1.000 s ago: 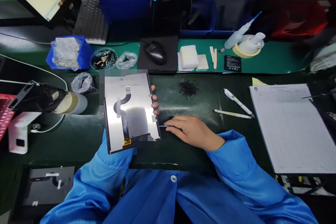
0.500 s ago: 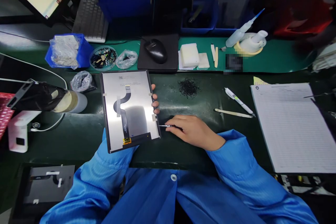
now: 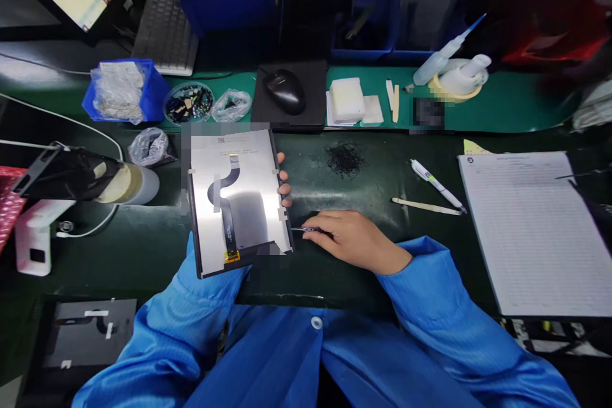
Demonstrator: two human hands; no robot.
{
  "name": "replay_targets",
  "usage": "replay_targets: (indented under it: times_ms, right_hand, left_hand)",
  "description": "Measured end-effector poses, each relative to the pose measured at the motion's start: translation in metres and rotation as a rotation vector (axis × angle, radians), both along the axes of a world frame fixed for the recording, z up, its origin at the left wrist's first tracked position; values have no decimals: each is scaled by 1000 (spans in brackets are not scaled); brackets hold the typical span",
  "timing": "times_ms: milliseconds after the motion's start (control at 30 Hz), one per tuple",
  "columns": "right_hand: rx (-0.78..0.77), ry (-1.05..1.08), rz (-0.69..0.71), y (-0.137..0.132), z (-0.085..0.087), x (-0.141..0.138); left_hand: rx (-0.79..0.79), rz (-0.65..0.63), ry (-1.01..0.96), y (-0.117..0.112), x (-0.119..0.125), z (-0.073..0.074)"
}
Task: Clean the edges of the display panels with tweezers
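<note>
A tablet display panel (image 3: 253, 210) is tilted up over the bench, its silvery back towards me, with a dark curved ribbon cable (image 3: 229, 220) running down it. My left hand (image 3: 284, 189) grips it from behind; four fingertips wrap round its right edge, while the palm and thumb are hidden. In my right hand (image 3: 351, 239), thumb and fingers pinch a thin metal tool, apparently tweezers (image 3: 300, 229). The tool's tip meets the panel's lower right edge; whether it grips anything there I cannot tell. Beyond my right hand lies a heap of thin black scraps (image 3: 345, 159).
To the right are a pen (image 3: 437, 185), a thin pale stick (image 3: 425, 206) and a paper form (image 3: 540, 236). Along the back stand a mouse (image 3: 285, 92), white pads (image 3: 347, 100), a dish of small parts (image 3: 189, 104) and a blue bin (image 3: 155, 92). Another panel (image 3: 90, 338) lies lower left.
</note>
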State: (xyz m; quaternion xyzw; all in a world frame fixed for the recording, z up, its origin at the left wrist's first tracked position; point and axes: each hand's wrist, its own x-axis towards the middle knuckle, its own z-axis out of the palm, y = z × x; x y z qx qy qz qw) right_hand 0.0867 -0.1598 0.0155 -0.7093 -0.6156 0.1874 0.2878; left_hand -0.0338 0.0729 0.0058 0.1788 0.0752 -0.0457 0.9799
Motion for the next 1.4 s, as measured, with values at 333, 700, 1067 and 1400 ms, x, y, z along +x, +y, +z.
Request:
replay_targets:
  times_ms: [333,700,1067,1400]
  right_hand:
    - [0,-14,22,1,0,1]
    - [35,3,22,0,-2,1]
    - [39,17,20,0,0,1]
    - [12,23,27,1,1,1]
  left_hand:
    - [-32,26,105,-3,1,13]
    - [-26,19,148,-2,4,15]
    - [-64,14,68,0,3,9]
    - [-45,25,61,-2,2,10]
